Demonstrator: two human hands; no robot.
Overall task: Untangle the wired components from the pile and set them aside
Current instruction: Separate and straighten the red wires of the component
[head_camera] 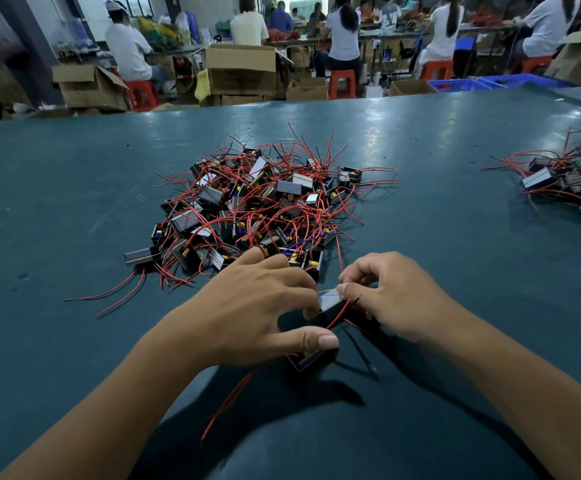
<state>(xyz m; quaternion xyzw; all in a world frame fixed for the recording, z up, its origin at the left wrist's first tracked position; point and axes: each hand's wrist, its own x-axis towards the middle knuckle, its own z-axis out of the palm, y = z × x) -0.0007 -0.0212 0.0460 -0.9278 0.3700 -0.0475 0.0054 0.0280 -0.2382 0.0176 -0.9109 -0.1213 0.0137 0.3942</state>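
Observation:
A pile of small black wired components (pixel 254 209) with tangled red and black leads lies in the middle of the dark green table (pixel 74 202). Just in front of it, my left hand (pixel 257 306) and my right hand (pixel 393 299) both grip one black wired component (pixel 328 306) with a grey face. My right fingers pinch its top edge, my left thumb presses on its lower part. Red and black leads (pixel 228 403) trail from it toward me. Part of the component is hidden under my fingers.
A smaller heap of the same components (pixel 569 181) lies at the table's right edge. Beyond the far edge stand cardboard boxes (pixel 240 71), red stools, blue crates, and several seated people at benches.

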